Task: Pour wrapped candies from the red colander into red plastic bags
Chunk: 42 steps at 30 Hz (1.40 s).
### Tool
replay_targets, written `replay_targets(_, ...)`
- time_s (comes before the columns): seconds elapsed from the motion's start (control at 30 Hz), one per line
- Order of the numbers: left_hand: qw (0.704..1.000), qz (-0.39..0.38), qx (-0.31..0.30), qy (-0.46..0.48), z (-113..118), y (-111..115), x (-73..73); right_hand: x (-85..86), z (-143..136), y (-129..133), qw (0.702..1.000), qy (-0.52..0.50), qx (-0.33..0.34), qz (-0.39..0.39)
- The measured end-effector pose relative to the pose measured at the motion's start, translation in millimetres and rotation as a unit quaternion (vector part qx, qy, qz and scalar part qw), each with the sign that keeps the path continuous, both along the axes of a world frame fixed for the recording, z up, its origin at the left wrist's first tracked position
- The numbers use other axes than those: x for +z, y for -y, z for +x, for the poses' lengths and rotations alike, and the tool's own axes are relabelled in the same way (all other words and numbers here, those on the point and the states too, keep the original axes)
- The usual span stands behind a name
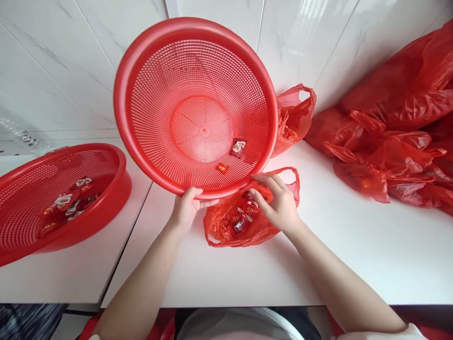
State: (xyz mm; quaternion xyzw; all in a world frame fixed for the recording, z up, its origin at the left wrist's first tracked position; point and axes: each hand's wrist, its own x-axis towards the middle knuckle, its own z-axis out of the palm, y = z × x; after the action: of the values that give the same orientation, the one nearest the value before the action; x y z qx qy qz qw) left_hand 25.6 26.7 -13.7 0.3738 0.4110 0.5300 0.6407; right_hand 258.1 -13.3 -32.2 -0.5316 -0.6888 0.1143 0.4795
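A large red perforated plastic basket [201, 61] is tilted toward me, its low edge over an open red plastic bag [219, 236]. Closed around the basket's lower rim, my left hand [186, 208] has the thumb on top and fingers beneath. Inside the basket, near the low side, lie a dark red wrapped packet [238, 148] and a small red wrapped piece [222, 168]. Several wrapped pieces [239, 224] are in the bag below. My right hand [278, 203] is at the bag's right side, fingertips by the basket rim, thumb and fingers apart.
To the left, another red basket [116, 198] holds several wrapped packets [65, 202]. Behind the tilted basket stands a red bag [295, 118]. Filled red bags [392, 141] are piled at right on the white table [361, 255], against a tiled wall [311, 42]. A seam divides the tabletop at left.
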Motion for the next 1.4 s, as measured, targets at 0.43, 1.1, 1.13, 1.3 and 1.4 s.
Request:
replay_targets(0.43,0.988,-0.042,-0.115,-0.091,20.5,30.2,-2.5,-4.5,2.8,-1.0,0.953,0.254,0.143,-0.077)
replay_targets(1.1,0.997,-0.03,-0.037,-0.059,6.1,6.9,-8.6,1.1,0.9,2.7,0.992,0.039,0.121,-0.005)
replay_targets(1.13,0.997,-0.03,-0.037,-0.059,5.8,7.0,-8.5,0.1,0.7,2.6,0.993,0.035,0.116,-0.005)
replay_targets(1.3,0.997,-0.021,-0.041,-0.061,4.5,7.4,-9.7,-5.0,0.5,1.0,0.996,0.02,0.088,-0.01)
replay_targets(1.4,0.997,-0.02,-0.042,-0.058,5.2,7.5,-10.2,-5.4,0.5,0.6,0.995,0.022,0.095,-0.013)
